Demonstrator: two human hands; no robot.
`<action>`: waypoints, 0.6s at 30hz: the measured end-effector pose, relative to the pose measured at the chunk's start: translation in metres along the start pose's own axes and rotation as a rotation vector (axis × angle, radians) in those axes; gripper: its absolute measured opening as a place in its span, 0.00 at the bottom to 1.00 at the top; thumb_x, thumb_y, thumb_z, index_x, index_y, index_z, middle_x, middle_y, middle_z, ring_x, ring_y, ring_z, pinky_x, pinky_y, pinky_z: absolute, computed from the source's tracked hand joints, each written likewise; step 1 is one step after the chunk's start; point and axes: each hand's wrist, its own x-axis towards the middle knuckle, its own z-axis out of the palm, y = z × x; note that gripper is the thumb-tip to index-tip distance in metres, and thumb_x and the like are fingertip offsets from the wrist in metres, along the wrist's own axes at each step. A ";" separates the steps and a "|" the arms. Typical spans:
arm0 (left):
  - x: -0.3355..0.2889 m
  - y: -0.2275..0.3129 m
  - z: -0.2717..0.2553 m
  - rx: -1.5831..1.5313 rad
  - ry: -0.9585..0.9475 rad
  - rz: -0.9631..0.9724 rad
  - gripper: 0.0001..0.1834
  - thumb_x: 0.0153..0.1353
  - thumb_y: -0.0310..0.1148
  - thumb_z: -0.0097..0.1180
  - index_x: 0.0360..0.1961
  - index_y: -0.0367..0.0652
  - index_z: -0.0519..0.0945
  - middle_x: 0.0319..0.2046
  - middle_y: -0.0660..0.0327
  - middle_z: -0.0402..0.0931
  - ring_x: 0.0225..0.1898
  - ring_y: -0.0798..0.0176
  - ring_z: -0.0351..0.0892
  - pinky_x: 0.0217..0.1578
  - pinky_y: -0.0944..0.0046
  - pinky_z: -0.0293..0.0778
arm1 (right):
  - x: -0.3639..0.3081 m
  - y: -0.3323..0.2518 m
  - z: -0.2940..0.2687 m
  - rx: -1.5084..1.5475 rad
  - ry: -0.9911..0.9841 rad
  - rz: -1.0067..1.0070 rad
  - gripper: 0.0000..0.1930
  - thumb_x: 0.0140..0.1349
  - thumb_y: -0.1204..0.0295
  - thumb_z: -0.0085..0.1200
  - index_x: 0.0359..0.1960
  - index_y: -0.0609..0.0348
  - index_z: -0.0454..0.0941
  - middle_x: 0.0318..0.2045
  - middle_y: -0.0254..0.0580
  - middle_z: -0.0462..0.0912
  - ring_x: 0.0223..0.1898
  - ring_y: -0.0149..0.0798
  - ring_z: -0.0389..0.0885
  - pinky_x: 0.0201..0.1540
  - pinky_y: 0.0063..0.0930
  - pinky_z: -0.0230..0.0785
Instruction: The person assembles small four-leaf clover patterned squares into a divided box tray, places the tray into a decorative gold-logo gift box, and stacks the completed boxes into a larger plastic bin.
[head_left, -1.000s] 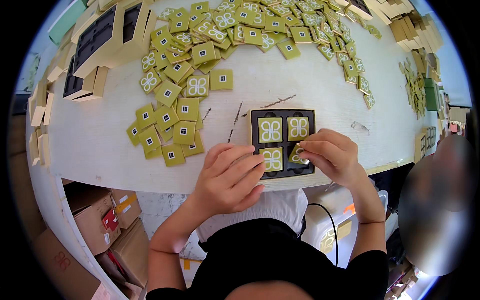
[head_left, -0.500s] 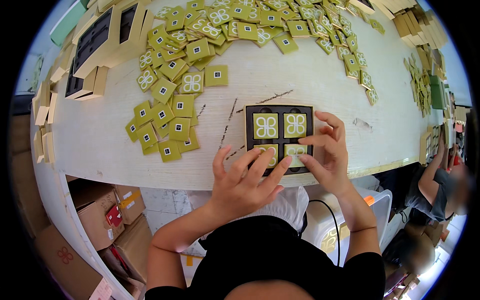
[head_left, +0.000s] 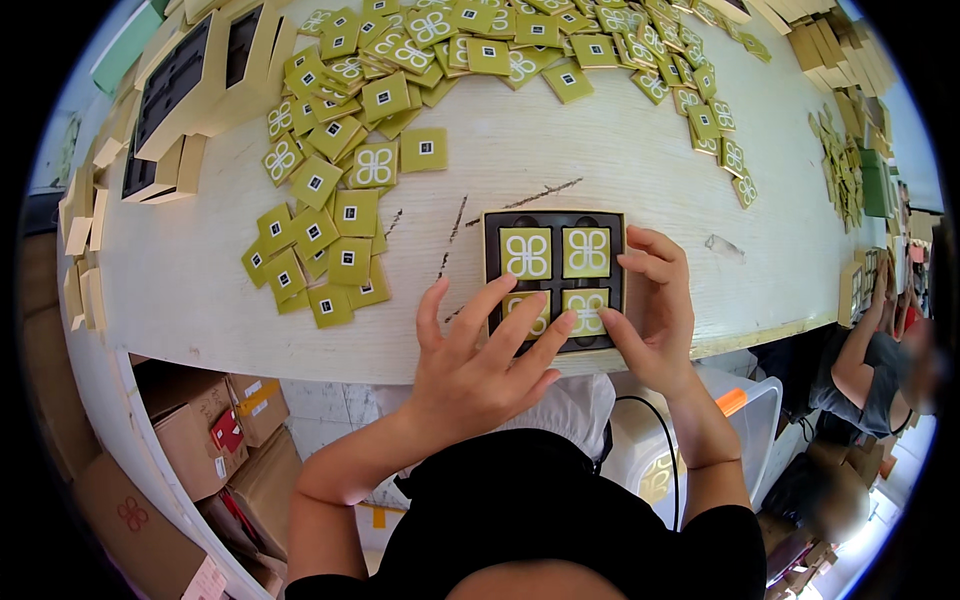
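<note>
A shallow box (head_left: pixel 489 262) with a dark divided insert lies at the table's near edge. Each of its compartments holds a flat green square packet with a white looped pattern, such as the upper left packet (head_left: pixel 526 253). Over the lower row my left hand (head_left: pixel 470 345) is open, fingers spread. Its fingertips rest on the lower left packet (head_left: pixel 522 318) and reach the lower right packet (head_left: pixel 585 313), partly covering the first. My right hand (head_left: pixel 660 305) is open at the box's right side, thumb at the lower right packet and index fingertip by the rim.
Loose green packets (head_left: pixel 425 150) heap across the far side and left of the table (head_left: pixel 330 355). Dark-lined boxes (head_left: pixel 185 85) stack at the far left. Cardboard cartons (head_left: pixel 190 440) stand below the left edge. Another person (head_left: pixel 865 370) works at the right.
My right index finger has moved off the lower right packet to the box's right rim, leaving that packet more exposed. My left hand stays over the lower row.
</note>
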 end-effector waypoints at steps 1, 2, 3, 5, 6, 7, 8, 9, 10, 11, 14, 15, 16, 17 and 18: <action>0.000 -0.001 0.000 0.001 -0.006 0.011 0.27 0.44 0.46 0.64 0.50 0.57 0.81 0.50 0.65 0.71 0.57 0.55 0.66 0.56 0.37 0.53 | -0.002 0.000 0.000 -0.022 -0.003 -0.008 0.26 0.47 0.80 0.62 0.51 0.60 0.72 0.58 0.55 0.65 0.60 0.49 0.64 0.62 0.41 0.57; 0.000 -0.002 0.000 0.002 -0.012 0.023 0.26 0.45 0.46 0.64 0.49 0.57 0.82 0.50 0.64 0.70 0.57 0.54 0.66 0.57 0.37 0.52 | -0.003 -0.001 0.001 -0.036 0.008 -0.013 0.25 0.46 0.79 0.62 0.50 0.59 0.74 0.58 0.55 0.65 0.59 0.50 0.65 0.61 0.42 0.57; 0.000 -0.002 0.000 0.003 -0.018 0.035 0.25 0.46 0.47 0.63 0.49 0.58 0.82 0.50 0.63 0.70 0.57 0.52 0.65 0.58 0.37 0.50 | -0.003 -0.002 0.002 -0.049 0.020 -0.019 0.24 0.46 0.78 0.63 0.48 0.58 0.75 0.58 0.55 0.66 0.59 0.50 0.65 0.61 0.42 0.58; -0.002 -0.003 0.002 0.013 -0.006 0.038 0.25 0.46 0.46 0.63 0.48 0.57 0.82 0.50 0.63 0.70 0.57 0.52 0.66 0.58 0.37 0.51 | -0.003 -0.007 0.002 -0.139 -0.002 -0.071 0.22 0.45 0.75 0.64 0.46 0.56 0.78 0.58 0.56 0.66 0.58 0.51 0.65 0.59 0.43 0.58; -0.002 -0.003 0.002 0.018 0.000 0.040 0.24 0.46 0.46 0.63 0.48 0.57 0.82 0.50 0.63 0.70 0.57 0.52 0.66 0.57 0.37 0.51 | -0.003 -0.010 -0.001 -0.214 -0.034 -0.116 0.21 0.44 0.74 0.64 0.44 0.54 0.80 0.58 0.56 0.66 0.58 0.51 0.65 0.58 0.44 0.59; -0.002 -0.003 0.003 0.023 0.007 0.042 0.24 0.46 0.45 0.63 0.48 0.57 0.82 0.50 0.63 0.69 0.57 0.52 0.66 0.57 0.36 0.51 | -0.003 -0.012 -0.002 -0.288 -0.067 -0.163 0.20 0.44 0.73 0.64 0.43 0.53 0.81 0.58 0.56 0.67 0.57 0.52 0.65 0.58 0.45 0.59; -0.002 -0.002 0.004 0.027 0.015 0.045 0.24 0.46 0.45 0.63 0.48 0.57 0.82 0.49 0.63 0.69 0.57 0.52 0.66 0.57 0.36 0.51 | -0.003 -0.013 -0.001 -0.325 -0.078 -0.208 0.19 0.43 0.72 0.64 0.42 0.52 0.82 0.57 0.55 0.67 0.57 0.53 0.65 0.57 0.46 0.60; -0.002 -0.002 0.004 0.031 0.022 0.047 0.23 0.46 0.45 0.63 0.47 0.57 0.83 0.48 0.63 0.69 0.57 0.52 0.66 0.57 0.36 0.51 | -0.004 -0.015 0.000 -0.362 -0.089 -0.253 0.19 0.42 0.71 0.64 0.41 0.51 0.83 0.57 0.55 0.67 0.56 0.54 0.65 0.56 0.46 0.61; -0.003 -0.001 0.005 0.046 0.028 0.049 0.23 0.46 0.45 0.62 0.47 0.57 0.83 0.48 0.63 0.69 0.56 0.52 0.67 0.57 0.36 0.52 | -0.005 -0.016 0.001 -0.400 -0.099 -0.298 0.18 0.41 0.70 0.64 0.39 0.50 0.85 0.57 0.54 0.68 0.56 0.55 0.66 0.55 0.47 0.61; -0.003 -0.001 0.007 0.060 0.034 0.052 0.23 0.46 0.45 0.62 0.47 0.57 0.83 0.47 0.64 0.69 0.56 0.52 0.67 0.57 0.36 0.52 | -0.006 -0.014 0.002 -0.447 -0.086 -0.340 0.19 0.40 0.69 0.63 0.40 0.50 0.85 0.56 0.53 0.70 0.55 0.56 0.67 0.53 0.48 0.62; 0.000 0.003 0.012 0.058 0.107 0.028 0.19 0.48 0.41 0.62 0.44 0.55 0.82 0.44 0.66 0.71 0.54 0.57 0.70 0.55 0.38 0.56 | -0.008 -0.012 0.003 -0.517 -0.071 -0.413 0.20 0.41 0.68 0.63 0.40 0.52 0.84 0.55 0.52 0.70 0.54 0.56 0.67 0.52 0.48 0.63; 0.002 0.003 0.014 0.050 0.141 0.015 0.16 0.49 0.39 0.61 0.42 0.55 0.82 0.43 0.67 0.72 0.53 0.59 0.72 0.55 0.39 0.58 | -0.009 -0.013 0.004 -0.534 -0.056 -0.409 0.19 0.42 0.67 0.63 0.41 0.52 0.84 0.54 0.51 0.71 0.54 0.55 0.68 0.52 0.48 0.63; 0.001 0.003 0.015 0.052 0.152 0.036 0.15 0.51 0.39 0.60 0.42 0.54 0.82 0.42 0.67 0.71 0.53 0.60 0.72 0.54 0.40 0.59 | -0.009 -0.013 0.005 -0.551 -0.039 -0.405 0.19 0.44 0.65 0.62 0.41 0.52 0.84 0.54 0.50 0.71 0.54 0.55 0.68 0.51 0.47 0.63; 0.001 0.002 0.016 0.055 0.163 0.058 0.13 0.52 0.38 0.60 0.41 0.54 0.82 0.42 0.67 0.71 0.52 0.60 0.72 0.54 0.40 0.60 | -0.010 -0.012 0.005 -0.568 -0.022 -0.402 0.19 0.45 0.64 0.62 0.42 0.52 0.84 0.53 0.49 0.72 0.54 0.54 0.68 0.51 0.47 0.63; 0.001 0.002 0.019 0.057 0.175 0.080 0.12 0.53 0.37 0.59 0.40 0.54 0.82 0.41 0.67 0.71 0.52 0.61 0.72 0.53 0.41 0.61 | -0.011 -0.012 0.005 -0.626 -0.027 -0.430 0.18 0.47 0.63 0.61 0.42 0.52 0.84 0.53 0.47 0.73 0.54 0.53 0.69 0.51 0.47 0.63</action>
